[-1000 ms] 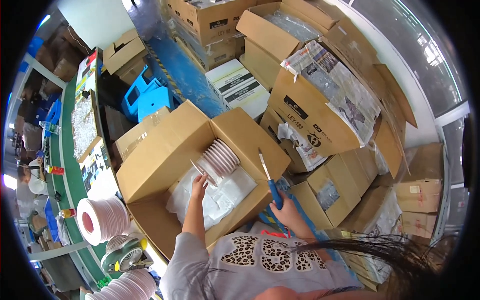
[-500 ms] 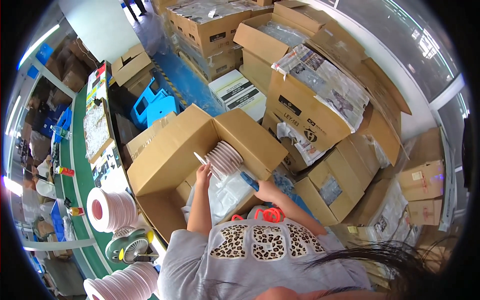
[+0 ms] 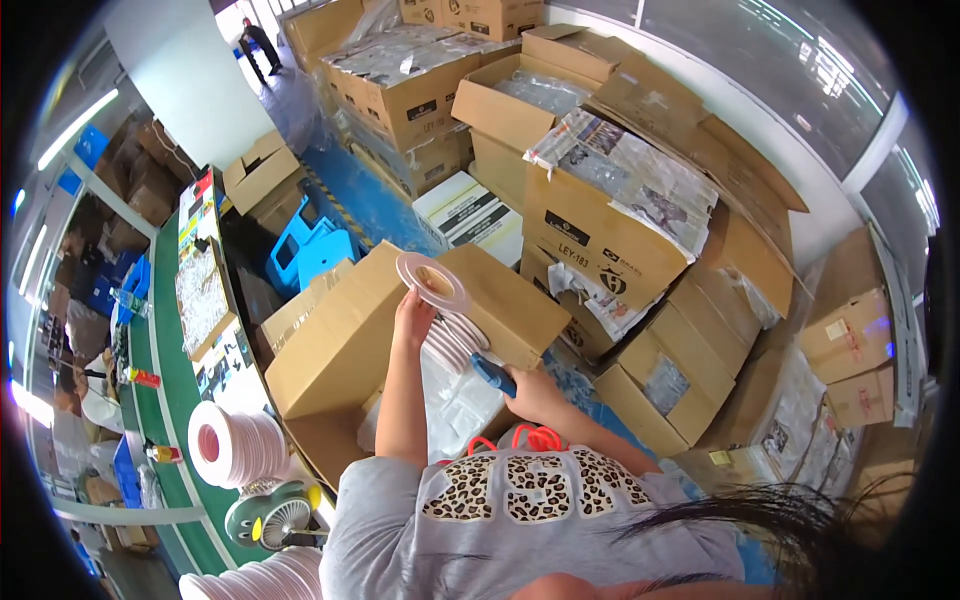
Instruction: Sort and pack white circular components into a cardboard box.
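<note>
The flat pinkish-white disc [image 3: 432, 281] is raised above the open cardboard box [image 3: 350, 340], clear of the disc stack [image 3: 455, 340] that stands in the box's plastic liner [image 3: 455, 405]. The left hand [image 3: 413, 318] grips the disc by its lower edge, fingers closed on it. The right hand [image 3: 535, 392] rests at the box's near right wall, fingers wrapped around a blue-handled tool [image 3: 493, 375] (its blade is hidden). Further disc stacks [image 3: 235, 445] stand on the green bench [image 3: 165, 400] to the left.
</note>
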`<state>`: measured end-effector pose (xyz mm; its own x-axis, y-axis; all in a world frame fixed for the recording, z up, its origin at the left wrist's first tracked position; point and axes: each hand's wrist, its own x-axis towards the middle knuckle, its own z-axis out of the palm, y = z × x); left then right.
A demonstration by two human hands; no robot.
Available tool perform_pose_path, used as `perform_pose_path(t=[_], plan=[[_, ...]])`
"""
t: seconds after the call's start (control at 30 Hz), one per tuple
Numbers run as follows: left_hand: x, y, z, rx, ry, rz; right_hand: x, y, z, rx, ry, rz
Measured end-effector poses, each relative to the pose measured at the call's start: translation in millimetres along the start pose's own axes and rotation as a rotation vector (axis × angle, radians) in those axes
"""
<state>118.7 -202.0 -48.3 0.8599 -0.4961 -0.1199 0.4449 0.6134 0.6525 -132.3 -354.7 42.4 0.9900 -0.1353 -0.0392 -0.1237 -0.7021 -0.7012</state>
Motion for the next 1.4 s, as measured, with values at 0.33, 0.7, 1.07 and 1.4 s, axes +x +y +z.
perform_pose_path(t=[0.33, 0.7, 1.07, 1.4], plan=[[19, 4, 35, -0.180, -0.151, 0.041, 14, -1, -3, -0.006, 0.085, 0.045], [15, 10, 17, -0.447, -0.070, 0.068, 22, 20, -8, 0.069, 0.101, 0.145], [18, 4, 32, -0.372, -0.270, 0.066, 29, 19, -16, 0.066, 0.110, 0.210], [21, 0, 35, -0.387, -0.118, 0.099, 25, 25, -3, 0.057, 0.006, 0.163]])
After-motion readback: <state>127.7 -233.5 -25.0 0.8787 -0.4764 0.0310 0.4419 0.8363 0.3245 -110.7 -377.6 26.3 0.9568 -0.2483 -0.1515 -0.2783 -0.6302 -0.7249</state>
